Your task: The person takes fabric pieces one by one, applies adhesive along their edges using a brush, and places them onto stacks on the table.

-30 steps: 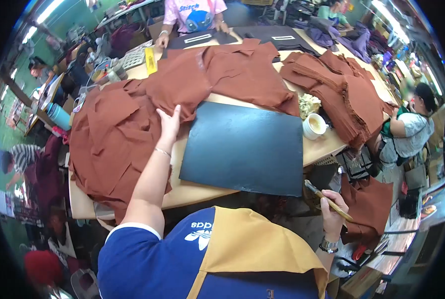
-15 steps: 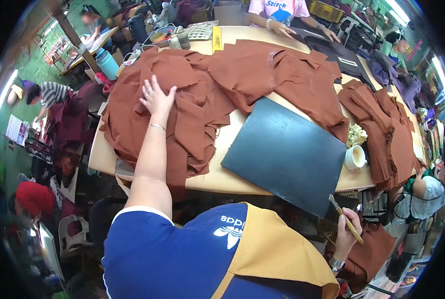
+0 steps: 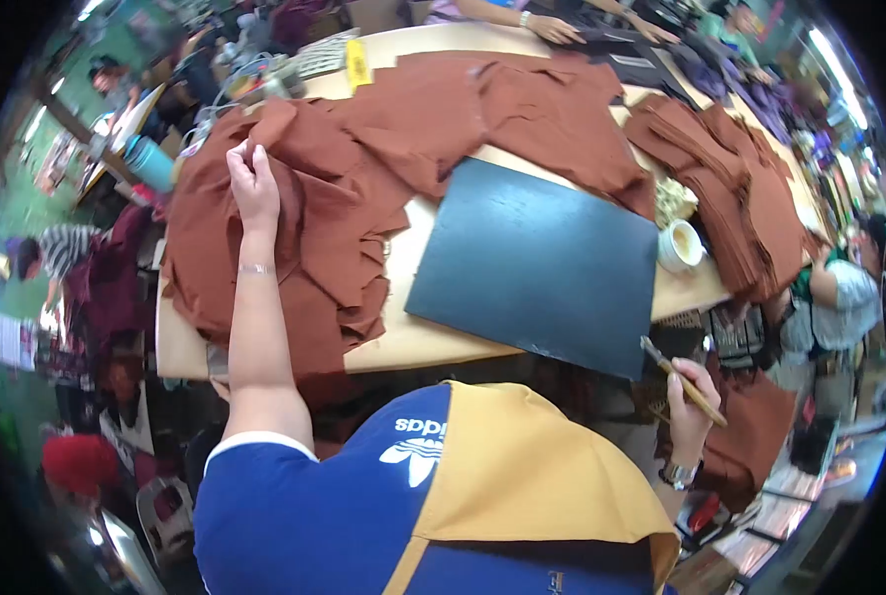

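Cup [image 3: 668,255] with pale yellow contents [image 3: 688,241]

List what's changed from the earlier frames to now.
Left hand moved left from the laid-out brown pieces onto the loose pile, lay open there, and its fingers now pinch a brown piece. Unchanged: right hand holding the brush; black board and white cup in place.
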